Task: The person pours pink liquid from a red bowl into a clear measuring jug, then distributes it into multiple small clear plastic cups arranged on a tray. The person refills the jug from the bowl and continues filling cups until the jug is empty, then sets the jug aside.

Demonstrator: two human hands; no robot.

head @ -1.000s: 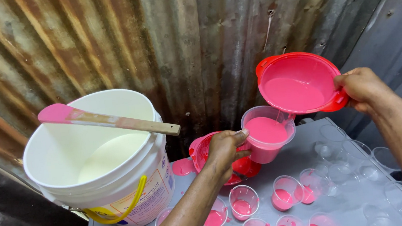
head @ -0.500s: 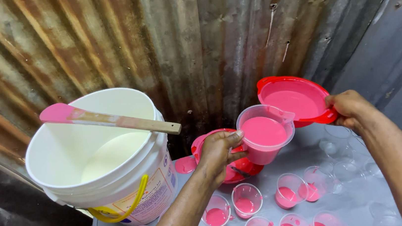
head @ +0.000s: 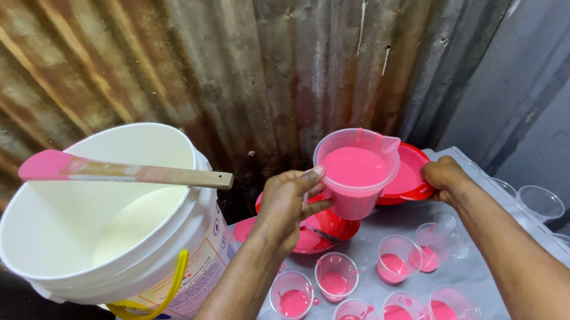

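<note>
My left hand (head: 288,200) grips a clear plastic jug (head: 357,171) filled with pink liquid, held above the tray. My right hand (head: 445,177) holds the rim of a red bowl (head: 408,177) with pink liquid in it, just behind and to the right of the jug. Under the jug lies another red bowl (head: 320,228). Several small clear cups (head: 334,275) with a little pink liquid stand in rows on the grey tray (head: 480,266) below both hands.
A white bucket (head: 105,232) with a yellow handle stands at the left, holding pale cream liquid; a wooden stirring paddle (head: 124,171) with a pink tip rests across its rim. Empty clear cups (head: 540,202) stand at the right. A rusty corrugated metal wall (head: 253,57) is close behind.
My right hand has lowered the red bowl from a raised tilt down behind the jug. The jug has become fuller with pink liquid and my left hand has lifted it slightly.
</note>
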